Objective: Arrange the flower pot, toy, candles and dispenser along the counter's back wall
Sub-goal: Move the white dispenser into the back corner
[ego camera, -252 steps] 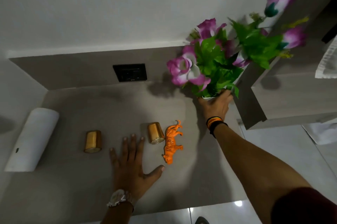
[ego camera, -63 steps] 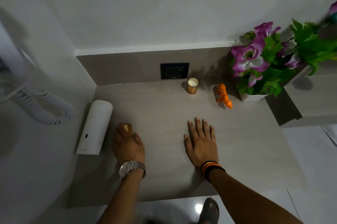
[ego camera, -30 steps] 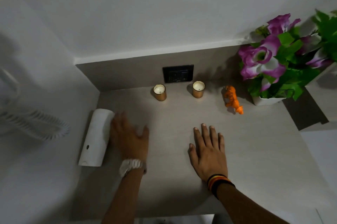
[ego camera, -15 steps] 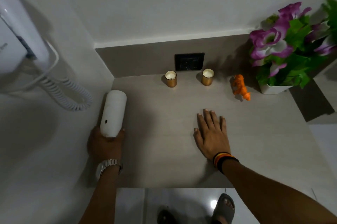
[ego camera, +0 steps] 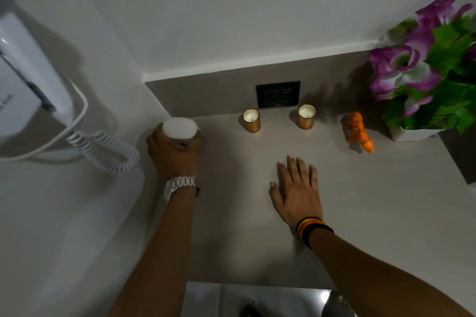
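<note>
Grey desk (ego camera: 386, 213) carries my flat, empty right hand (ego camera: 296, 187); the flower pot (ego camera: 412, 133) stands back right. My left hand (ego camera: 175, 151) grips the upright dispenser (ego camera: 179, 129) in the back-left corner; toy (ego camera: 356, 131) and candles (ego camera: 251, 120) line the wall.

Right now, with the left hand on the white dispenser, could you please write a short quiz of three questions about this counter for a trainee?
1. True or false: the right hand is holding a candle.
2. Which thing stands nearest the flower pot?
A. the left candle
B. the orange tiger toy
C. the dispenser
3. Fill the gap: the black wall socket sits on the back wall above the gap between the two ____.

Key
1. False. It lies flat and open on the counter.
2. B.
3. Candles. The right candle stands below its right edge. The left hand grips the dispenser upright in the back left corner.
</note>
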The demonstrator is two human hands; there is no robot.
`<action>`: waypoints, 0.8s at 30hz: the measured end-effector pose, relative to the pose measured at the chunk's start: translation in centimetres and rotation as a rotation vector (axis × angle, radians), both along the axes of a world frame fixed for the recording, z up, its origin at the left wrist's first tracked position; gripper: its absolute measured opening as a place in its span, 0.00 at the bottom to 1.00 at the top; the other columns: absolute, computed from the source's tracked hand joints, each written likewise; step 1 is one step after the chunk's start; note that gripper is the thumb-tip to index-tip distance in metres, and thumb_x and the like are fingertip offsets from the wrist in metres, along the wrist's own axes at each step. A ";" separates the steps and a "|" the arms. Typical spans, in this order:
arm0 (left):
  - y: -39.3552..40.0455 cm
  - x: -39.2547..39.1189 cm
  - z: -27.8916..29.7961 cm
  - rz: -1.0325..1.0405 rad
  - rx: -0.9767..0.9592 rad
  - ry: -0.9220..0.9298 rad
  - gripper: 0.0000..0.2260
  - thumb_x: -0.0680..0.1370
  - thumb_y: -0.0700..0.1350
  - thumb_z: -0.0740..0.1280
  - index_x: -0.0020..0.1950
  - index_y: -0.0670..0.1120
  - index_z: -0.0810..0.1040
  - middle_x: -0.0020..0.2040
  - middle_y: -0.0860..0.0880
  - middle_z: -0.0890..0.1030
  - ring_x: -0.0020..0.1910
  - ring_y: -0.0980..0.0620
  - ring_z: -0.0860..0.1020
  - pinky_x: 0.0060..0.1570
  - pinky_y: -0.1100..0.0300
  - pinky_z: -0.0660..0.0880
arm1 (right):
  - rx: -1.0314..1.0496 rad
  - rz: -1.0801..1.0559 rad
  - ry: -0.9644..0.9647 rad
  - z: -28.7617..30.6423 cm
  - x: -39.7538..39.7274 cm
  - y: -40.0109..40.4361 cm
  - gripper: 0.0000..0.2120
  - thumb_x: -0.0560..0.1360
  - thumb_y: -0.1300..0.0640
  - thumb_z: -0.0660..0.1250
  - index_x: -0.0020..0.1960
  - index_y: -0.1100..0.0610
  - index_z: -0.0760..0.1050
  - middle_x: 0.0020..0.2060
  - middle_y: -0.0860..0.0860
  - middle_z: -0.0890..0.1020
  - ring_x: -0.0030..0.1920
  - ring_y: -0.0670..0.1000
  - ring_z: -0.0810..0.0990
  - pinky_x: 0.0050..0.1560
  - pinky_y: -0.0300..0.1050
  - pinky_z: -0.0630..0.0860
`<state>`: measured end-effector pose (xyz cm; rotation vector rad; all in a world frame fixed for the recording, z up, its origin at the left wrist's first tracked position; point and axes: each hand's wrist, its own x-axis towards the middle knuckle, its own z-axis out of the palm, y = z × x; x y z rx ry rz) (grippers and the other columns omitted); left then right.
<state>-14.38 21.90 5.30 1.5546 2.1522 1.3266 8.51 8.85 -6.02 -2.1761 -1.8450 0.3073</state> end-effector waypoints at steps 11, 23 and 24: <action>7.1 -0.5 -2.9 0.067 0.023 -0.263 0.49 0.60 0.62 0.80 0.76 0.43 0.68 0.71 0.40 0.76 0.67 0.38 0.78 0.63 0.37 0.79 | -0.011 -0.022 -0.016 -0.2 -0.1 0.7 0.31 0.80 0.39 0.52 0.78 0.53 0.63 0.80 0.55 0.60 0.80 0.59 0.55 0.78 0.64 0.49; 10.0 -2.1 -6.9 0.079 -0.034 -0.258 0.46 0.60 0.55 0.85 0.73 0.41 0.73 0.68 0.38 0.80 0.62 0.36 0.82 0.60 0.40 0.81 | -0.015 -0.033 -0.018 -0.4 -0.2 0.9 0.31 0.80 0.38 0.52 0.79 0.52 0.62 0.80 0.54 0.58 0.81 0.57 0.52 0.78 0.63 0.48; 10.8 -2.8 -7.1 0.081 -0.027 -0.248 0.46 0.60 0.57 0.84 0.73 0.42 0.72 0.68 0.38 0.80 0.62 0.36 0.82 0.59 0.38 0.82 | -0.012 -0.032 -0.017 -0.4 -0.2 0.9 0.31 0.80 0.38 0.52 0.79 0.52 0.62 0.80 0.54 0.58 0.81 0.57 0.52 0.78 0.63 0.48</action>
